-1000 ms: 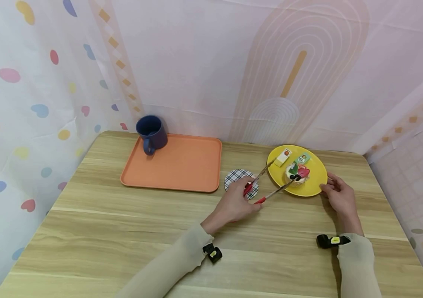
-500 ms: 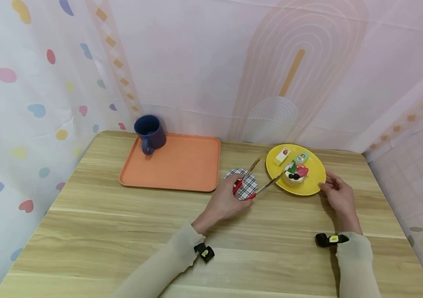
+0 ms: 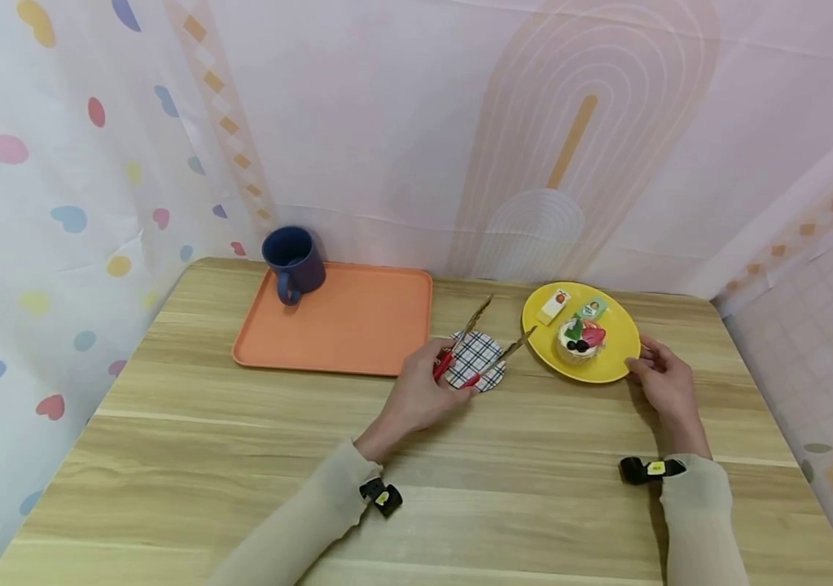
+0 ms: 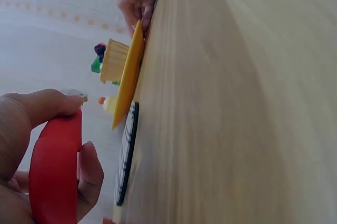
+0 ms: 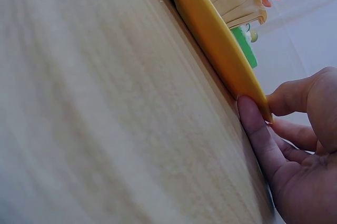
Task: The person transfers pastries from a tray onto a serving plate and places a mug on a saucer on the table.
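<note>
My left hand [image 3: 416, 395] grips a pair of tongs [image 3: 444, 364] by its red handles, the arms spread apart with nothing between the tips. The tongs reach over a round plaid coaster [image 3: 476, 358]. In the left wrist view the red handle [image 4: 55, 166] lies between thumb and fingers. At the right, my right hand [image 3: 668, 387] holds the rim of a yellow plate [image 3: 617, 358]; the right wrist view shows its fingers and thumb at the plate's edge [image 5: 226, 55]. On the plate sit a fruit-topped cupcake [image 3: 579, 343], a small white-and-yellow block [image 3: 554, 307] and a small green block [image 3: 592, 308].
An orange tray [image 3: 357, 325] lies at the back left of the wooden table [image 3: 504, 488]. A dark blue mug [image 3: 299, 264] stands on its far left corner. A patterned curtain [image 3: 387, 122] hangs right behind the table.
My left hand has drawn the tongs back to the left, off the cupcake and plate and over the coaster. The cupcake stays on the plate. My right hand keeps its place at the rim.
</note>
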`<action>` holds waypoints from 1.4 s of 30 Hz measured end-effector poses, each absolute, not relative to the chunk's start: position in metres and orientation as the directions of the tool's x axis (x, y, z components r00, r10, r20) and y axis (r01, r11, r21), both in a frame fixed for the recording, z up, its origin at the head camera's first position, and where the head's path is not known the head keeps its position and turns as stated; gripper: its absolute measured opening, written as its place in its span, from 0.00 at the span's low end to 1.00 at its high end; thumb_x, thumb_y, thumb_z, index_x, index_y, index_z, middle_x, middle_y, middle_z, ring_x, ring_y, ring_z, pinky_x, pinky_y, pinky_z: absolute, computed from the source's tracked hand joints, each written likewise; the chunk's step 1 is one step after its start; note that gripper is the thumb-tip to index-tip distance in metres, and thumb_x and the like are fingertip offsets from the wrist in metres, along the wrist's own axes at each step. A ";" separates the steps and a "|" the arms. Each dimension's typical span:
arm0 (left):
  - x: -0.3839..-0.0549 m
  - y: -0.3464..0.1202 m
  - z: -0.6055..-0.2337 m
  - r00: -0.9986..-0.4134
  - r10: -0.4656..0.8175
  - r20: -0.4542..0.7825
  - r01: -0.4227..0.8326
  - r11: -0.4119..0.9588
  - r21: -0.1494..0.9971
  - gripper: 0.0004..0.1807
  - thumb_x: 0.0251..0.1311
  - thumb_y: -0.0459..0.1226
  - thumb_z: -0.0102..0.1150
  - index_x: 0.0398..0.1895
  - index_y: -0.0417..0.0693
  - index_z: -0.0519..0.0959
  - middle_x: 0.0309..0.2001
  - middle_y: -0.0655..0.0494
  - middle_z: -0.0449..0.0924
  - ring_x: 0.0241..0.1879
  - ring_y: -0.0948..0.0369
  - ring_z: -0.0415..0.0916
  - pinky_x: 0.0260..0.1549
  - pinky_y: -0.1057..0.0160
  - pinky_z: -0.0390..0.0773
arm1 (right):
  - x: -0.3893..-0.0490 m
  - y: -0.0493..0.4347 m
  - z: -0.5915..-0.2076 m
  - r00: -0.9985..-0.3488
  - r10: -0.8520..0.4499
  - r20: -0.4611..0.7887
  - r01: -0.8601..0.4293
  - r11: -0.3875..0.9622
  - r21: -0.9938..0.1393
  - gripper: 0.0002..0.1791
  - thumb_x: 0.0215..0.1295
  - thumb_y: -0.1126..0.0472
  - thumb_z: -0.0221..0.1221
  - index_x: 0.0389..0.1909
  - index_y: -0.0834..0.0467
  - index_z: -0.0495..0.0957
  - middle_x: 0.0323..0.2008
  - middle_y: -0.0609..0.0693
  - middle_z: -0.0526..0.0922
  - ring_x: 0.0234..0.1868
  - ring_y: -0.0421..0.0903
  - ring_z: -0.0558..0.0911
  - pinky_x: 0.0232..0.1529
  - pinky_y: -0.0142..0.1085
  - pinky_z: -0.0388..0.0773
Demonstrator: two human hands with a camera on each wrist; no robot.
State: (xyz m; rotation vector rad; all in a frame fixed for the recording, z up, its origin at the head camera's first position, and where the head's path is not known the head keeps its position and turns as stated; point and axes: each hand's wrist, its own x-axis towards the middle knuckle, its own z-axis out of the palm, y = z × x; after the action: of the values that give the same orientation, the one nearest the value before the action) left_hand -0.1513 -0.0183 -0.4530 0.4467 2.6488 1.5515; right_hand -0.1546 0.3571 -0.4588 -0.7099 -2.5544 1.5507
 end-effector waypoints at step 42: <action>-0.140 -0.110 -0.458 -0.987 0.089 0.133 0.159 0.458 0.874 0.38 0.49 0.40 0.81 0.62 0.40 0.73 0.37 0.45 0.81 0.25 0.59 0.73 0.26 0.66 0.74 | -0.154 0.355 -0.458 -0.885 0.427 -0.187 0.357 0.363 -0.861 0.31 0.76 0.64 0.54 0.78 0.58 0.62 0.52 0.45 0.74 0.44 0.30 0.74 0.41 0.20 0.80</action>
State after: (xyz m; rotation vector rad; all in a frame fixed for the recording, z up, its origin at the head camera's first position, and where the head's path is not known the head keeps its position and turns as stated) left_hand -0.1402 -0.1100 -0.4580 0.2336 2.7403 1.6550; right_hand -0.1537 0.3549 -0.4577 -0.7304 -2.5362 1.5751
